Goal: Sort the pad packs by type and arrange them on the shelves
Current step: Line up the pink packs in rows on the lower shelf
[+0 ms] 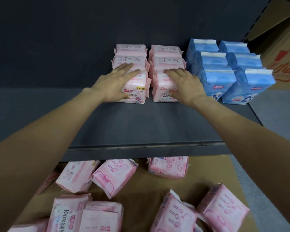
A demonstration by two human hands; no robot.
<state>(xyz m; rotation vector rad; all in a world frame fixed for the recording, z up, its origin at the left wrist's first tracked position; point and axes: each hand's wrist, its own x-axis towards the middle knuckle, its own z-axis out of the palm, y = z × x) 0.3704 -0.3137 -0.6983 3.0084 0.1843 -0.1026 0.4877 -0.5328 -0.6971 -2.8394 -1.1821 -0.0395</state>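
Two bare arms are stretched over a dark grey shelf (141, 128), where pad packs are lined up by colour. The left hand (117, 81) is laid across the top of the front pink pack of the left row (137, 91), its fingers straight and spread, the fingertips reaching onto the pack behind. The right hand (184, 82) is placed on the front pink pack of the right row (162, 92), its fingers extended over the top and its thumb pressed down the printed front face; whether the pack is truly gripped cannot be told. The two pink rows (149, 59) are seen standing upright side by side, three packs deep, against the dark back panel (74, 39). Just to their right, two rows of blue packs (224, 71) are stood upright in the same manner, three deep, the nearest pink row and the nearest blue row almost touching. Below the shelf's front edge, loose pink packs (166, 168) are scattered at all angles on brown cardboard (146, 186), some lying flat, some tilted on one another. At the far right, beyond the shelf upright, a cardboard box with red print (285, 61) is partly shown.
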